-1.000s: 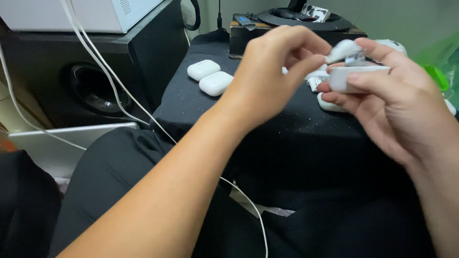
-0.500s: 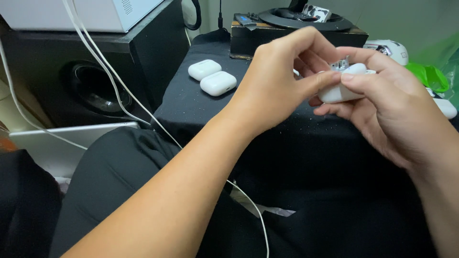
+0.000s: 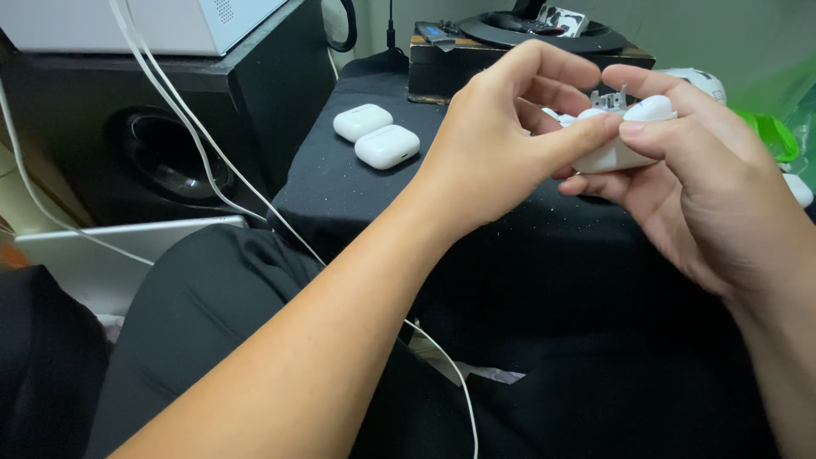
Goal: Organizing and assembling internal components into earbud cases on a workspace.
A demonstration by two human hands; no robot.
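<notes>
At far left, a black speaker cabinet (image 3: 161, 144) stands with a white box (image 3: 127, 21) on top of it, and white cables (image 3: 187, 136) hang down across its front and run on over the person's dark trousers. Just right of the cabinet begins the desk (image 3: 357, 183), draped in black cloth, and on its near left part lie two closed white earbud cases (image 3: 376, 135), side by side and touching or very nearly so. Behind them, at the back of the desk, sits a dark box (image 3: 476, 64) with a round black object on top. Further right, raised above the desk's cloth, the left hand (image 3: 501, 144) reaches across with its fingers curled, thumb and fingertips pinched at a small white earbud case (image 3: 616, 153). That case is held off the desk between both hands, well apart from the two lying cases. The right hand (image 3: 705, 187) cups it from below and from the right, thumb pressed on its rounded top, so both hands are clenched about it; something small and pale sticks up at its top edge, perhaps an open lid or an earbud, though fingers hide too much to tell. At far right a green object (image 3: 769, 132) shows behind the right hand.
</notes>
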